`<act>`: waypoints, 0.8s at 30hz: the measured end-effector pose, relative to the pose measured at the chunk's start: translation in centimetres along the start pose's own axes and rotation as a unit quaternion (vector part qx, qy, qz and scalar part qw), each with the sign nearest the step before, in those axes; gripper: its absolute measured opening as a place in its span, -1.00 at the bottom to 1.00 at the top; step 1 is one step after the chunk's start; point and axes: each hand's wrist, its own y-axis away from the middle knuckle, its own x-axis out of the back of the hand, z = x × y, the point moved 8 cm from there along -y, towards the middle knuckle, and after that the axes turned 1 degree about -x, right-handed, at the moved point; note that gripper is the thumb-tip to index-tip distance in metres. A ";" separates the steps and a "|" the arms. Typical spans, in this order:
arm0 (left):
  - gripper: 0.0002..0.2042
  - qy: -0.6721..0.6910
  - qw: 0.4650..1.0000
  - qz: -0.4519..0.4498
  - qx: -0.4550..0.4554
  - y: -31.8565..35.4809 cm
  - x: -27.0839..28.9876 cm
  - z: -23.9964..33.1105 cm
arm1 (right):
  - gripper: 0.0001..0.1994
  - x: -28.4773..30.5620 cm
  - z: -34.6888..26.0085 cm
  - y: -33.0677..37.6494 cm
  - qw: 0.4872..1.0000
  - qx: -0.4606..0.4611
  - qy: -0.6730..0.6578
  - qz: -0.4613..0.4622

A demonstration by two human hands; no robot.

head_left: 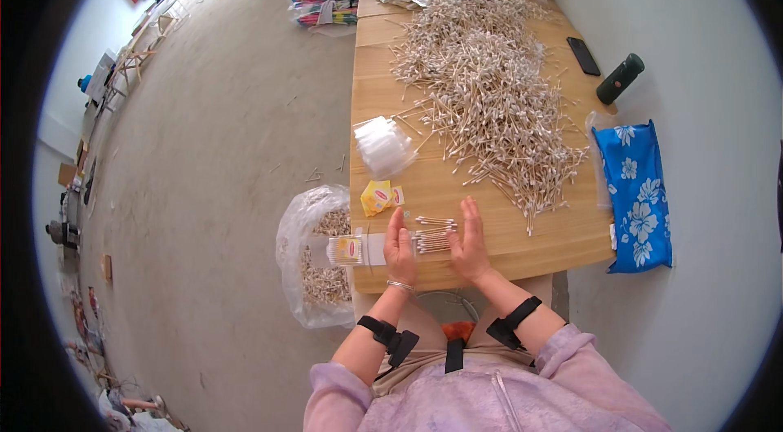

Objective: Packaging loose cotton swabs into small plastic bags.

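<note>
Cotton-tipped swabs with pale wooden sticks point(434, 238): a small, loosely aligned group is laid flat on the counter near its front edge, framed between two bare hands, the sticks' long axis run left to right, across the direction in which the fingers are pointed.
Left hand point(399, 251): its palm is turned toward the swabs' left ends; its fingers are held straight and close together, with nothing seen pinched.
Right hand point(470, 249): its fingers are extended, the thumb set apart near the swabs' right ends; by this hand the group is more closely bordered, though whether contact is made cannot be told.
Clear flat pack of swabs with a yellow label point(347, 250): it is placed left of the left hand, partly over the counter's edge.
Yellow printed cards point(380, 197): they are scattered beyond the left hand, below a stack of clear plastic sleeves point(383, 146).
Pale wood-grain counter point(563, 246): its far stretch is covered by a broad heap of loose swabs point(489, 81), flanked on the right by a black phone point(583, 56) and a dark green cylindrical bottle point(620, 79).
</note>
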 end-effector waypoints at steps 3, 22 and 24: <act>-0.52 0.010 1.000 -0.001 0.005 0.7 -0.6 -0.4 | -0.42 0.1 1.0 -0.3 0.982 -0.060 -0.172 0.050; -0.53 0.073 0.997 0.022 0.021 -0.9 -0.6 -0.8 | -0.55 -1.5 -0.6 -1.9 0.983 0.008 -0.184 -0.022; -0.53 0.076 0.997 0.023 0.023 -0.8 -0.6 -0.8 | -0.56 -1.3 0.2 -1.9 0.972 -0.032 -0.233 0.001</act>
